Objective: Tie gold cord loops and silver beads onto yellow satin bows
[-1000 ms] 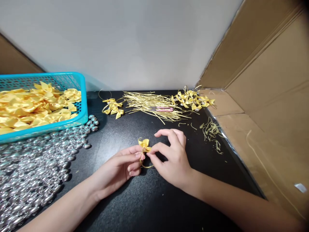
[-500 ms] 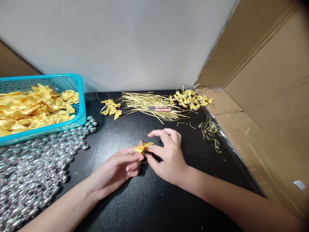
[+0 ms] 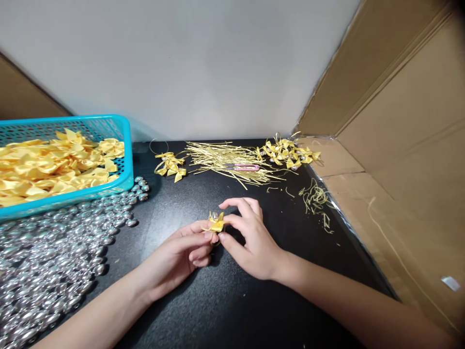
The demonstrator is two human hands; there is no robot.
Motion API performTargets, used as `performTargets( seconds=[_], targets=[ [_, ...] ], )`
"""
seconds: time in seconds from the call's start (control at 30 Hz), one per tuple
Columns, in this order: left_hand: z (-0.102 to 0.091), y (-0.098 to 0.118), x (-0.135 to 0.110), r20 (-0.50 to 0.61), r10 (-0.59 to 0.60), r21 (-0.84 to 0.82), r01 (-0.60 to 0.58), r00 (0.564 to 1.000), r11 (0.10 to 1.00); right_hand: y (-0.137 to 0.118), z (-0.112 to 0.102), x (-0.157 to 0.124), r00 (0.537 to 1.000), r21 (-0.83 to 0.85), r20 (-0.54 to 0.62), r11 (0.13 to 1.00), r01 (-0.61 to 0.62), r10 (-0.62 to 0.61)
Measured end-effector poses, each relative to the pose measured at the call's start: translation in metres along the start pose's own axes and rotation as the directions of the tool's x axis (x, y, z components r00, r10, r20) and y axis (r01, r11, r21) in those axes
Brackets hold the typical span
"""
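A small yellow ribbon bow (image 3: 217, 224) is held over the middle of the black table, with a silver bead (image 3: 215, 215) at its far side and thin gold cord around it. My left hand (image 3: 183, 252) pinches the bow from the left between thumb and fingers. From the right, my right hand (image 3: 250, 237) grips the bow's edge with its thumb and index finger, while its other fingers arch above. The exact contact of the fingertips is partly hidden by the ribbon.
A blue basket (image 3: 129, 160) of yellow bows stands at left, behind many loose silver beads (image 3: 54, 261). Gold cords (image 3: 214, 157) lie at the back with pink-handled snips (image 3: 247, 167). Beaded bows (image 3: 286, 152) and cord scraps (image 3: 314, 196) are at right, near cardboard (image 3: 410, 160).
The bow has turned between my fingers, so its ribbon now faces differently. My right hand has shifted slightly and its raised fingers have come a little lower. The view has moved slightly.
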State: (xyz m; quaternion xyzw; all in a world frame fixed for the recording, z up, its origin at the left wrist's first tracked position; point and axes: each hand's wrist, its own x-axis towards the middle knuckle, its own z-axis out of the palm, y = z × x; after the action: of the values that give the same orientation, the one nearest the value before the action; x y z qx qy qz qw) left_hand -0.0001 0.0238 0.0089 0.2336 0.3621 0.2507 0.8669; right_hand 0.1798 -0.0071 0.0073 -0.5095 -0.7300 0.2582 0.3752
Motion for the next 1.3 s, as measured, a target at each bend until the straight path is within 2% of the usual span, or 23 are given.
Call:
performTargets(
  seconds=[0.2, 0.67, 0.77, 1.03, 1.2, 1.3],
  targets=[
    [0.0009, 0.001, 0.0011, -0.003, -0.003, 0.01, 0.003, 1.0, 1.0, 0.0061, -0.004, 0.0031, 0.996, 0.005, 0.093, 1.0, 0.003, -0.003],
    [-0.0002, 0.0027, -0.0005, 0.037, -0.024, 0.047, 0.022, 0.999, 0.999, 0.0058, -0.0053, 0.0007, 0.973, -0.136, 0.219, 0.986, 0.096, -0.065],
    [0.0, 0.0038, -0.0017, 0.024, -0.03, 0.024, 0.03, 0.999, 0.999, 0.0048, -0.0065, -0.001, 0.979, -0.135, 0.194, 0.987, 0.082, -0.055],
    [-0.0022, 0.004, -0.0024, 0.023, -0.015, -0.029, 0.016, 1.0, 0.999, 0.0032, -0.0029, 0.0005, 0.996, -0.057, -0.03, 0.995, 0.083, -0.085],
    [-0.0019, 0.0045, -0.0021, 0.043, -0.014, -0.031, 0.015, 0.999, 0.999, 0.0012, -0.0012, 0.0016, 0.999, -0.001, -0.033, 0.999, 0.04, -0.04],
    [-0.0027, 0.0046, -0.0021, 0.032, -0.021, -0.036, 0.022, 0.999, 0.999, 0.0013, -0.0001, 0.0017, 0.997, 0.029, -0.073, 0.999, 0.021, -0.019]
  ],
)
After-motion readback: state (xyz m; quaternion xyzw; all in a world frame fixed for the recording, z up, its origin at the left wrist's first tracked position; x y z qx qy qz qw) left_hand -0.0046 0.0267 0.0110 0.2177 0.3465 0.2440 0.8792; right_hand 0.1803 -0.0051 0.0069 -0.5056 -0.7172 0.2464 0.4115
